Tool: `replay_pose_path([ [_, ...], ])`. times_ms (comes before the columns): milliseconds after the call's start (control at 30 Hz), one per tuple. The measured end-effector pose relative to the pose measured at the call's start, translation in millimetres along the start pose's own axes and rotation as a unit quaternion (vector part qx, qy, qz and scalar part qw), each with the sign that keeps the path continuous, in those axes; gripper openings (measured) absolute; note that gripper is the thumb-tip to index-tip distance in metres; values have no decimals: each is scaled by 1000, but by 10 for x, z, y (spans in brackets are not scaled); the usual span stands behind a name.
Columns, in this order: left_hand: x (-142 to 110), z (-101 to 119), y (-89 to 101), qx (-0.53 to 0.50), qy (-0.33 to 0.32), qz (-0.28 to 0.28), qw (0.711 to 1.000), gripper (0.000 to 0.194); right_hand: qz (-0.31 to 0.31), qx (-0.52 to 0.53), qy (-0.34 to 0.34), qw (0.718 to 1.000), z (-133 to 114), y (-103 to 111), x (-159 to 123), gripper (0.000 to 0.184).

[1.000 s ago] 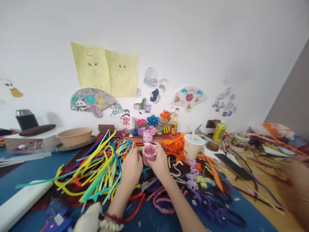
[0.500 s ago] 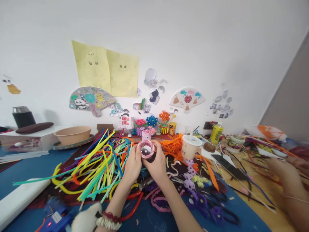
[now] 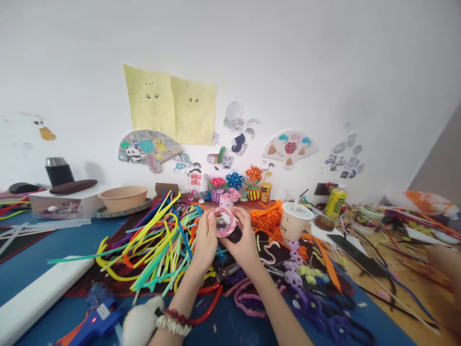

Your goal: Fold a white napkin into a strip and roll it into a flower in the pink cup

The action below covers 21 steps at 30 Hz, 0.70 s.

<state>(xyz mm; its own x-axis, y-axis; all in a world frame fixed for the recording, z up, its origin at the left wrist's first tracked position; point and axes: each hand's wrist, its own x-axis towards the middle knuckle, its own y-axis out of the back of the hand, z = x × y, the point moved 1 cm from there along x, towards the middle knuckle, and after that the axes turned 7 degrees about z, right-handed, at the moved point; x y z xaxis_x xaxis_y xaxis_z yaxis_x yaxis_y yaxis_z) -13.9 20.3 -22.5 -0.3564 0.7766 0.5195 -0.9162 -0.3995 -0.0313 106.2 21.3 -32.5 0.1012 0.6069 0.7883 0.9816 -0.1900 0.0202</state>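
Holding pink-rimmed clear cup (image 3: 221, 222) between left hand (image 3: 204, 240) and right hand (image 3: 242, 236), round end toward camera. Gripping left edge with partly curled left fingers; bracing right and lower edge with loosely bent right fingers. Raised in front of pink flowerpot (image 3: 226, 202).

You have turned the pink piece (image 3: 227, 222) since a second ago: then its pink inner wall showed, now you look through its middle, framed by the rim. Your left hand (image 3: 206, 240) has brought its thumb over the rim's left edge, and a wider dark patch shows between the piece and your right hand (image 3: 245, 240). Your view has swung left, bringing in more of the blue glue gun (image 3: 99, 319). A co-worker's hand (image 3: 444, 264), clearer half a second ago, is now a blur at the right edge.
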Motion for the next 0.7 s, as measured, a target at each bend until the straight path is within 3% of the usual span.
replay_pose_path([
  [400, -24, 62, 3, 73, -57, -17, 996, 42, -9, -37, 12, 999, -33, 26, 17, 59],
  [700, -42, 196, 93, 236, -168, -2, 957, 28, -25, -63, 31, 997, -16, 25, 22, 52],
])
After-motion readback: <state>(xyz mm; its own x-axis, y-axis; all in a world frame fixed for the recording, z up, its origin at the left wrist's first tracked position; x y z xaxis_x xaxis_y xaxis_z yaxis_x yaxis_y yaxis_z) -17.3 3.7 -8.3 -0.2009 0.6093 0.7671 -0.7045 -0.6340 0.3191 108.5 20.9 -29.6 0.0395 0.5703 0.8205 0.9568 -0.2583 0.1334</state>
